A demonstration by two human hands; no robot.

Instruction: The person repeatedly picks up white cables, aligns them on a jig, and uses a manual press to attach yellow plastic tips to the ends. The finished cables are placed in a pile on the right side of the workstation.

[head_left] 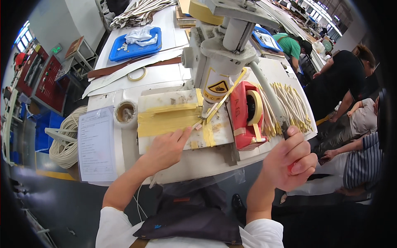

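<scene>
A grey hand press (pixel 223 53) with a yellow warning label stands over a white board (pixel 169 99) covered partly in yellow tape. My left hand (pixel 167 149) reaches onto the board, its fingers closed at a small pale strip (pixel 198 125) just under the press's punch; the fingertips partly cover it. On the right, my right hand (pixel 291 159) is wrapped round the lower end of the press lever (pixel 269 91); a bit of red shows between its fingers. Beside the board sits a red tape dispenser (pixel 244 120) with a yellow roll.
Pale cords with yellow ends (pixel 289 107) lie behind the lever. To the left are a tape roll (pixel 125 113), a printed sheet (pixel 97 144) and a coil of white cord (pixel 68 136). A blue tray (pixel 136 47) stands farther back. Several people work at the right.
</scene>
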